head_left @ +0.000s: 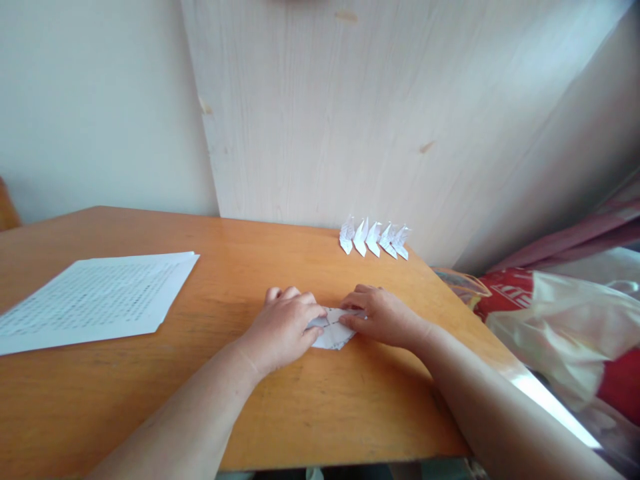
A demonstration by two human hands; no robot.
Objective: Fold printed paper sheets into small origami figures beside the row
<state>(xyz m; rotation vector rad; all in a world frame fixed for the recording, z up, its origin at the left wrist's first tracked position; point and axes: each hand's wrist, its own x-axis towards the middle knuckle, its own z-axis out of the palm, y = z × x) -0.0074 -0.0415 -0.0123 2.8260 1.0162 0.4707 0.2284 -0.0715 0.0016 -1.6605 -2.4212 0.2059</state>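
Note:
A small folded piece of white paper (332, 337) with dark print lies on the wooden table between my hands. My left hand (287, 325) grips its left side, thumb and index finger on the paper and the other fingers curled. On the opposite side my right hand (380, 315) holds the paper's right edge between thumb and fingers. My fingers cover both ends of the sheet, so its full outline is hidden. Behind my right hand, several folded white paper pieces (373, 239) with pointed ends stand in a row near the table's back edge.
A stack of printed paper sheets (165, 293) lies on the left of the wooden table (240, 260). A pale wood-grain panel (310, 120) rises behind the table. Beyond the right edge are plastic bags (540, 320), white and red, and pink cloth (560, 227).

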